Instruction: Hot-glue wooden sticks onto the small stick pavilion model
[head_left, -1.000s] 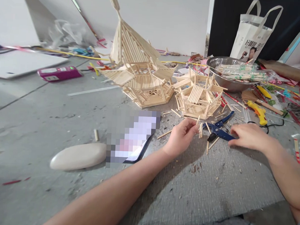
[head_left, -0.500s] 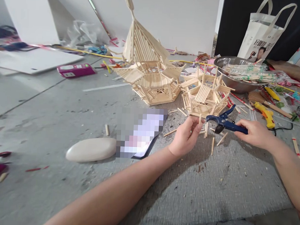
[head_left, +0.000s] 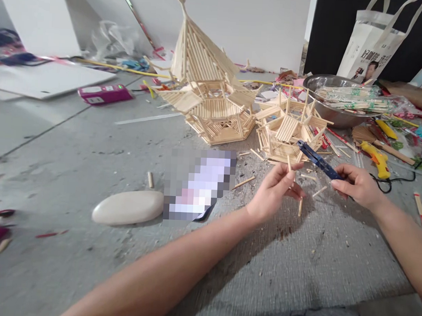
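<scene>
Between thumb and fingers, my left hand pinches a thin wooden stick that points upward. My right hand is wrapped round the handles of a blue cutting tool, whose head lies beyond the stick and apart from it. Just behind my left hand is a small open wooden stick frame. A larger stick pavilion with a pointed roof rises to its left. Short cut sticks lie on the grey surface around my left hand.
A phone with a blurred screen and a pale oval case lie to the left. At the back right are a metal bowl of bagged sticks, a white bag and a yellow glue gun. A purple pack lies back left.
The blue tool has turned edge-on and its head has moved back, away from the stick. My left hand has shifted slightly right with the stick, its lower fingers now spread over the loose pieces.
</scene>
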A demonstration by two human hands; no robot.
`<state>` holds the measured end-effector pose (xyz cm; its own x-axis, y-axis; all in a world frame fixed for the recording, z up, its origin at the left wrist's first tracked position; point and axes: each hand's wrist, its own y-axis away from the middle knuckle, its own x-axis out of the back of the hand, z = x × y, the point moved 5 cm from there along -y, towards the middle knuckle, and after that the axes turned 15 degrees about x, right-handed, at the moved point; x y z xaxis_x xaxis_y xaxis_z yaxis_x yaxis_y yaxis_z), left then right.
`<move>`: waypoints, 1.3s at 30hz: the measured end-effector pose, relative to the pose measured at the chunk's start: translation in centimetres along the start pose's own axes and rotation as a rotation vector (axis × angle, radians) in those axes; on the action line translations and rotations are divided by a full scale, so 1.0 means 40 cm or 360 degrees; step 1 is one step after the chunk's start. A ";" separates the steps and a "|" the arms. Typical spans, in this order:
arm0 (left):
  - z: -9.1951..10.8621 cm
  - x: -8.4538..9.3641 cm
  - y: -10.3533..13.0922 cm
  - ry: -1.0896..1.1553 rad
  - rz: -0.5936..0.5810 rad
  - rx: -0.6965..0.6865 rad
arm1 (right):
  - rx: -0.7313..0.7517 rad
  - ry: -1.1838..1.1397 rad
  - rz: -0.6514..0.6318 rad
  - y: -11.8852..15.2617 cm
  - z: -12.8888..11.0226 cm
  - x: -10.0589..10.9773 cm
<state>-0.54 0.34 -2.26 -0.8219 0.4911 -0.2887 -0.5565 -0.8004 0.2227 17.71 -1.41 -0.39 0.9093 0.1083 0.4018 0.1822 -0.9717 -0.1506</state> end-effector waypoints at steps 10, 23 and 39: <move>-0.042 -0.071 0.026 0.0376 -0.0492 0.0338 | 0.0166 0.0091 0.0027 0.014 -0.012 -0.043; 0.037 -0.027 0.028 -0.1792 -0.0225 -0.0181 | 0.0197 -0.0369 0.0288 0.023 -0.039 0.080; 0.093 0.114 -0.030 -0.2281 0.0714 -0.0083 | 0.0488 -0.0915 0.0419 0.019 -0.067 0.121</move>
<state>-4.07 4.82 -0.39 -0.3546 0.0946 0.9302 -0.2537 -0.9673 0.0017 21.26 -2.19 3.88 0.9759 0.0536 -0.2114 -0.0508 -0.8868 -0.4594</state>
